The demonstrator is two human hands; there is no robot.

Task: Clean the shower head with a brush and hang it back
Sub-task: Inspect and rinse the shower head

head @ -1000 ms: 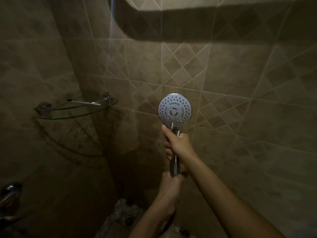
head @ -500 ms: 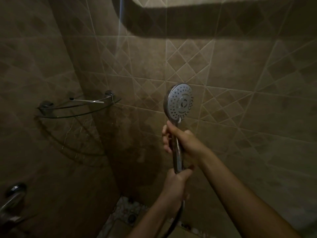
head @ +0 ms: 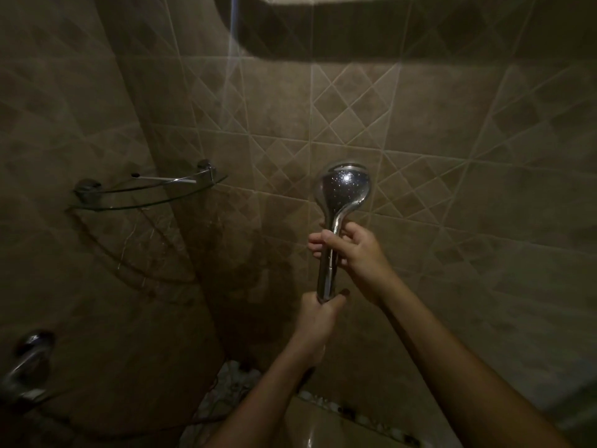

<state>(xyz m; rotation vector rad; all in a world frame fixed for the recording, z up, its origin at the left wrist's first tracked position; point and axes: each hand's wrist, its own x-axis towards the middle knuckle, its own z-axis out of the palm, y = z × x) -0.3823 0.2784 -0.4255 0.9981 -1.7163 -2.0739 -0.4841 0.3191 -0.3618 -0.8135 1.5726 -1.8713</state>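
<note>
A chrome shower head (head: 343,189) stands upright in front of the tiled wall, its shiny wet back turned toward me and its nozzle face hidden. My right hand (head: 352,250) wraps the upper part of the handle just under the head. My left hand (head: 318,313) grips the bottom end of the handle, where the dark hose drops down along my forearm. No brush is in view.
A glass corner shelf (head: 145,195) with chrome brackets is fixed at the left. A chrome tap fitting (head: 27,360) sticks out at the lower left. Brown tiled walls (head: 452,189) close in on both sides, and a pebbled floor strip (head: 226,392) lies below.
The shower head has been twisted around its handle: its nozzle face pointed at me, then sideways, and now faces the wall. Both hands kept their grip.
</note>
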